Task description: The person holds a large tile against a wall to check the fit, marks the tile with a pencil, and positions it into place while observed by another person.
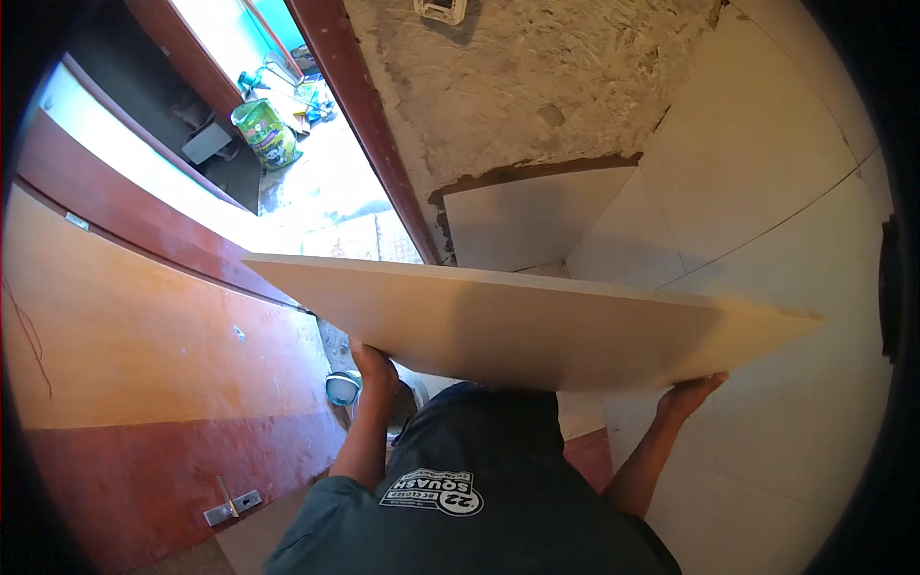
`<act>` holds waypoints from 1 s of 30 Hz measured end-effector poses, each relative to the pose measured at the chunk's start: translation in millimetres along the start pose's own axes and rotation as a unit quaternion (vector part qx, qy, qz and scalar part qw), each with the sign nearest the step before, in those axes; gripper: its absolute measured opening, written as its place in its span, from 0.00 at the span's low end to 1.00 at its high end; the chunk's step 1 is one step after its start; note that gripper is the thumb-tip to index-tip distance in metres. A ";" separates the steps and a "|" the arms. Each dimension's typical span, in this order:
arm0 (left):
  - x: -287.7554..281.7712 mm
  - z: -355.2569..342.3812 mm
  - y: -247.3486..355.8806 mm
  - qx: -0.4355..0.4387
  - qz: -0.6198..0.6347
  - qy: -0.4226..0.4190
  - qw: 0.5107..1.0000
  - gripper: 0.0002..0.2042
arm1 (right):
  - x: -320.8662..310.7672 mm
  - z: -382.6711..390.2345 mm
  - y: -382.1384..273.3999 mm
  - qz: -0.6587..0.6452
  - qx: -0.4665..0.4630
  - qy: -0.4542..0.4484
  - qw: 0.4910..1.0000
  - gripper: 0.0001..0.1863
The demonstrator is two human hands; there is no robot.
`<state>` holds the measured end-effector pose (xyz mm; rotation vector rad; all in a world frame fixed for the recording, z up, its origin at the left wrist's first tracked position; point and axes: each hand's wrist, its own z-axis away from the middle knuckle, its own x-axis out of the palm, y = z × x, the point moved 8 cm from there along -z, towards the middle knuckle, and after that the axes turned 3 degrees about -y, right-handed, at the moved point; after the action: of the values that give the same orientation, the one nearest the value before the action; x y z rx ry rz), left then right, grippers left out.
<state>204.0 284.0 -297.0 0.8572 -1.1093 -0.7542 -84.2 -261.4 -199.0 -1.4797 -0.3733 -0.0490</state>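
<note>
A large pale beige tile (pixel 537 321) is held flat at chest height, its underside facing the camera. My left hand (pixel 376 366) grips its lower left edge from beneath. My right hand (pixel 690 393) supports the lower right edge, fingers spread under it. The tile hides most of the floor and my lower body; my dark shirt shows just below it.
An open wooden door (pixel 144 326) stands on my left, with a red-brown door frame (pixel 369 125) beyond. Ahead is a rough plastered wall (pixel 537 86) with one tile (pixel 527 220) set at its base. White tiles (pixel 767 172) cover the right wall. A green bag (pixel 264 129) lies outside the doorway.
</note>
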 end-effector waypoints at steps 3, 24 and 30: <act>7.4 13.0 19.7 0.004 -0.052 -0.033 0.998 0.15 | 10.4 -10.1 6.6 -0.016 0.002 0.011 1.000 0.43; 248.7 116.2 300.9 0.577 -0.614 -0.164 0.513 0.27 | 81.4 -25.9 14.7 -0.069 -0.021 -0.027 0.997 0.37; 259.2 79.4 289.8 0.552 -0.600 -0.145 0.562 0.26 | 103.9 -37.6 14.9 0.006 0.028 -0.075 0.997 0.34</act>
<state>225.5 183.4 86.2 2.8488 -1.1268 -1.3064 25.6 -276.4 -186.4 -1.4331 -0.4828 0.0814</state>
